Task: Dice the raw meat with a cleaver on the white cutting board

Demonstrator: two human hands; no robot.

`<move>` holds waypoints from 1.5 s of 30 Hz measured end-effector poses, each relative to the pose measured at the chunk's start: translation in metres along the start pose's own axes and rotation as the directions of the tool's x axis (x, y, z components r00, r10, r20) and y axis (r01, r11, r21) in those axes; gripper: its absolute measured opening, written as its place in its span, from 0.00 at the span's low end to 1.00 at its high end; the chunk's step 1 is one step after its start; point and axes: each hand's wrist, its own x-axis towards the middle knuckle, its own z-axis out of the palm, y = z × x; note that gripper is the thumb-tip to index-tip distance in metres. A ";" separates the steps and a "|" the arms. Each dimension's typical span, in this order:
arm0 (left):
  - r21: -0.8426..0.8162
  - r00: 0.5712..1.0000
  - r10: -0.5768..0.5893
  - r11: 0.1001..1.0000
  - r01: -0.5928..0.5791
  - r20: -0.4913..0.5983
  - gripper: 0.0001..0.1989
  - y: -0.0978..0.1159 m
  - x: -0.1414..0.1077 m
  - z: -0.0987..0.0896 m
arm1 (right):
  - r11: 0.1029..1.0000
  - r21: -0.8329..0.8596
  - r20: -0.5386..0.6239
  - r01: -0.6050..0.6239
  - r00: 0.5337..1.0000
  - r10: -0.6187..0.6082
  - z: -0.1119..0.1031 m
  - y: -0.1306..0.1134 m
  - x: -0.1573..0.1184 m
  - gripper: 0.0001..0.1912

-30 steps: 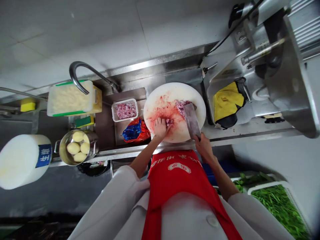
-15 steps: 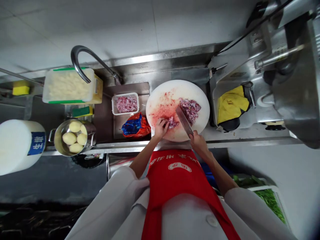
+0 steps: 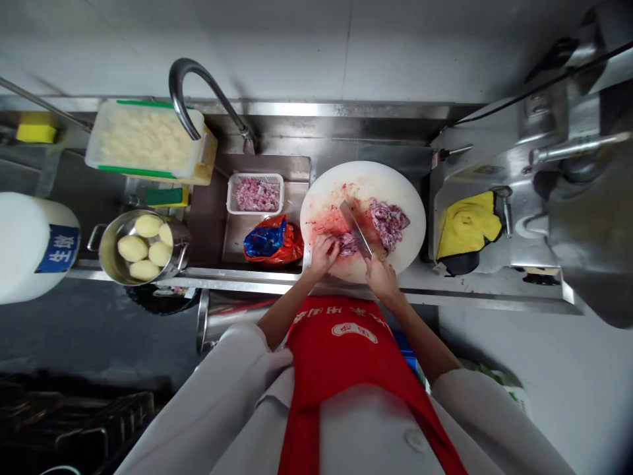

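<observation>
My right hand (image 3: 382, 278) grips the handle of a cleaver (image 3: 355, 229). Its blade slants up and left across the round white cutting board (image 3: 321, 191), against the right side of a small heap of raw reddish-purple meat (image 3: 347, 245). On the left of that heap, the curled fingers of my left hand (image 3: 324, 254) hold the meat down. A larger pile of similar meat (image 3: 390, 223) lies on the board to the right of the blade. Red juice stains the board's left half.
Left of the board, the sink holds a white basket (image 3: 230, 196) of chopped pink meat and a red-and-blue plastic bag (image 3: 277, 243). A faucet (image 3: 212, 82) arches above. Further left stand a pot (image 3: 111, 260) of peeled potatoes and a lidded tub (image 3: 190, 148). A yellow cloth (image 3: 467, 221) lies right.
The cleaver has moved left over the board, from beside the larger pile to the small heap near my left hand. My left hand stays on the meat. The camera view has shifted.
</observation>
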 end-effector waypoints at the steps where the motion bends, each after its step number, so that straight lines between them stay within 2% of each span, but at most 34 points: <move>1: 0.022 0.998 -0.022 0.999 0.023 -0.060 0.12 -0.001 -0.002 -0.002 | 1.000 -0.001 -0.019 -0.005 1.000 0.005 -0.002 -0.001 -0.001 0.19; 3: 0.053 0.992 -0.037 0.998 0.044 -0.121 0.12 -0.003 -0.007 -0.004 | 1.000 0.002 -0.043 -0.006 0.999 0.006 -0.004 -0.006 -0.001 0.20; 7: 0.071 0.999 0.000 0.998 0.004 -0.044 0.13 -0.004 -0.011 -0.004 | 1.000 0.006 -0.014 0.013 1.000 -0.013 -0.008 -0.020 -0.002 0.19; 9: 0.067 0.998 -0.019 0.998 0.022 -0.053 0.15 -0.002 -0.011 -0.006 | 1.000 0.012 -0.034 0.011 0.999 -0.011 -0.014 -0.023 -0.005 0.19; 13: 0.095 0.990 -0.096 0.990 0.105 -0.099 0.24 0.012 -0.011 -0.010 | 0.998 0.069 -0.250 0.008 0.968 0.010 -0.026 -0.029 -0.010 0.23; 14: 0.133 0.992 -0.110 0.984 0.118 -0.063 0.27 0.017 -0.011 -0.009 | 0.996 0.085 -0.268 0.013 0.963 0.011 -0.026 -0.032 -0.008 0.23; 16: 0.238 0.989 -0.124 0.966 0.102 0.082 0.31 0.027 -0.012 -0.004 | 0.996 0.092 -0.186 0.016 0.983 0.002 -0.022 -0.039 0.000 0.20; 19: 0.358 0.940 -0.121 0.934 -0.001 0.319 0.32 0.038 -0.014 0.008 | 0.997 0.070 -0.001 -0.012 1.000 0.012 -0.011 -0.047 0.018 0.16; 21: 0.397 0.917 -0.131 0.917 -0.031 0.376 0.31 0.041 -0.015 0.013 | 0.997 0.075 0.009 -0.010 1.000 0.009 -0.006 -0.045 0.024 0.16; 25: 0.431 0.917 -0.167 0.902 -0.007 0.363 0.31 0.044 -0.015 0.015 | 0.995 0.104 0.025 0.000 1.000 -0.002 -0.001 -0.021 0.009 0.15; 29: 0.409 0.911 -0.185 0.912 0.019 0.370 0.31 0.047 -0.014 0.012 | 0.992 0.098 0.100 -0.078 0.993 0.069 0.006 -0.006 -0.010 0.17; 31: 0.389 0.904 -0.188 0.921 0.026 0.384 0.31 0.047 -0.014 0.012 | 0.991 0.124 0.055 -0.057 0.997 0.050 0.006 -0.013 0.000 0.16; 34: 0.351 0.899 -0.181 0.936 0.032 0.399 0.31 0.045 -0.014 0.013 | 0.987 0.162 -0.044 0.003 0.999 0.004 -0.001 -0.029 0.035 0.15; 36: 0.307 0.908 -0.180 0.950 0.060 0.377 0.31 0.043 -0.015 0.011 | 0.984 0.176 -0.058 0.021 0.998 -0.011 -0.012 -0.031 0.056 0.15; 38: 0.230 0.928 -0.187 0.966 0.114 0.322 0.33 0.040 -0.015 0.004 | 0.981 0.187 -0.050 0.048 0.998 -0.040 -0.025 -0.027 0.062 0.14; 40: 0.153 0.950 -0.217 0.971 0.186 0.226 0.35 0.036 -0.018 -0.006 | 0.980 0.187 -0.080 0.065 0.996 -0.051 -0.034 -0.022 0.052 0.14; 43: 0.135 0.956 -0.282 0.954 0.269 0.082 0.33 0.031 -0.023 -0.019 | 0.983 0.176 -0.246 0.058 0.969 -0.013 -0.034 -0.029 0.022 0.18; 45: 0.180 0.956 -0.281 0.948 0.263 0.087 0.33 0.031 -0.026 -0.021 | 0.984 0.172 -0.266 0.056 0.964 -0.008 -0.025 -0.040 0.006 0.20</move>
